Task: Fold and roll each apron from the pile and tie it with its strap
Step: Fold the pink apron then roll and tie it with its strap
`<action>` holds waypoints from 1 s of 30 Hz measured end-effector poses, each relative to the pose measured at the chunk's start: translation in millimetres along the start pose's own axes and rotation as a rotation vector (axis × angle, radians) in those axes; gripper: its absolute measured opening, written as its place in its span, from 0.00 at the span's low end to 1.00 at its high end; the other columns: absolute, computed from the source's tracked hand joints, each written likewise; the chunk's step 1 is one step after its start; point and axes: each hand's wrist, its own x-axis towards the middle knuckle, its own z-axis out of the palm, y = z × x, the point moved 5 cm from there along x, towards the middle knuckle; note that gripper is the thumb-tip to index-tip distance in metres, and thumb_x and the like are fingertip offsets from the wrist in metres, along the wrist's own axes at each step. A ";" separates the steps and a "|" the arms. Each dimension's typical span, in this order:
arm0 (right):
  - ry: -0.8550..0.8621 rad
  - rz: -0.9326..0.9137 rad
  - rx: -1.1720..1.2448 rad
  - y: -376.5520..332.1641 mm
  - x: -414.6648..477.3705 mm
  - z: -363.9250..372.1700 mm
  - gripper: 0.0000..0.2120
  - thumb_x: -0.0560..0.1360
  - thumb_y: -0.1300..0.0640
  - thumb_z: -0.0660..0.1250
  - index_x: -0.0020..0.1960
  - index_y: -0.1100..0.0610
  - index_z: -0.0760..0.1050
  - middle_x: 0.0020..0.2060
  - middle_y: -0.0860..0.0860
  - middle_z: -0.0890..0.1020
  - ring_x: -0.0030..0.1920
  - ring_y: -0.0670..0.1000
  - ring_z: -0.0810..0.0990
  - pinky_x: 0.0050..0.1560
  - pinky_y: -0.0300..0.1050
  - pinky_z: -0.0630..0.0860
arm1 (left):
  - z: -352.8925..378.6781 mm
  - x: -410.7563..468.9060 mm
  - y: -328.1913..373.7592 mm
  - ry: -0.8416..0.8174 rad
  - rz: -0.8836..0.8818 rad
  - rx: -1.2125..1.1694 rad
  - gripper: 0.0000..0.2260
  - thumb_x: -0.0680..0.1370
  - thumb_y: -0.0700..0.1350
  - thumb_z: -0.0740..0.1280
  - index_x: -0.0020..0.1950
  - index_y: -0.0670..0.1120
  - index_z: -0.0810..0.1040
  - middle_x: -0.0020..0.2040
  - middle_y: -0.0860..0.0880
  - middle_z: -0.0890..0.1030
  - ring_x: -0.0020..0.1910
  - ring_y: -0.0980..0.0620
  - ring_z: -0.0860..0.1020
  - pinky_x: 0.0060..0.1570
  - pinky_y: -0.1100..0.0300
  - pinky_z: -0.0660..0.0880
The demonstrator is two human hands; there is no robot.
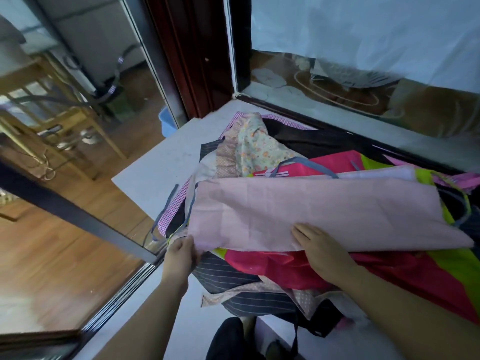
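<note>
Pink cloth, a pink apron (pixel 311 203) folded into a long band, lies across the top of a pile (pixel 259 149) of mixed aprons on a pale surface (pixel 155 172) beside window glass (pixel 363 35). The band stretches from near the surface's left edge toward its right. Its near left corner is pinched by the left hand (pixel 181 252), thumb against curled fingers. Its near long edge is pressed flat by the right hand (pixel 320 246), palm down, fingers straight and close together. A red apron (pixel 272 263) shows just beneath that edge. A grey strap (pixel 166 209) hangs loose off the pile's left side, near the left edge of the surface; which apron it belongs to cannot be told.

The step in hand is judged to be the folding, with rolling and tying not yet done. To do it well, the long edges should be lined up before the crease is pressed. The cloth should be kept taut between the two hands so that no wrinkle is trapped. Only the pink layer should be gripped, since the aprons beneath could be dragged along with it. The apron's own strap should be found and left free outside the fold, so that it can be reached for the tie once the roll is made.
</note>
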 end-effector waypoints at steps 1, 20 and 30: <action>-0.015 0.004 -0.009 1.5 -0.4 2.9 0.27 0.64 0.65 0.49 0.54 0.61 0.82 0.51 0.55 0.84 0.49 0.53 0.84 0.48 0.47 0.81 | -1.8 0.1 3.9 -0.006 -0.011 -0.117 0.11 0.82 0.43 0.57 0.43 0.41 0.74 0.35 0.44 0.76 0.34 0.49 0.73 0.42 0.54 0.73; -0.301 0.069 -0.081 -19.8 -3.4 16.2 0.23 0.62 0.52 0.72 0.57 0.53 0.79 0.53 0.55 0.81 0.52 0.56 0.82 0.37 0.53 0.81 | -24.6 12.0 -12.5 0.162 -0.113 -0.068 0.14 0.65 0.34 0.64 0.51 0.39 0.74 0.47 0.39 0.76 0.41 0.45 0.72 0.44 0.52 0.72; -0.413 0.392 0.220 48.9 28.9 -18.8 0.26 0.80 0.43 0.54 0.75 0.50 0.59 0.75 0.50 0.57 0.74 0.54 0.57 0.71 0.54 0.61 | 39.8 2.7 47.9 0.155 0.631 0.865 0.23 0.75 0.38 0.65 0.70 0.49 0.70 0.73 0.45 0.64 0.73 0.40 0.60 0.73 0.40 0.53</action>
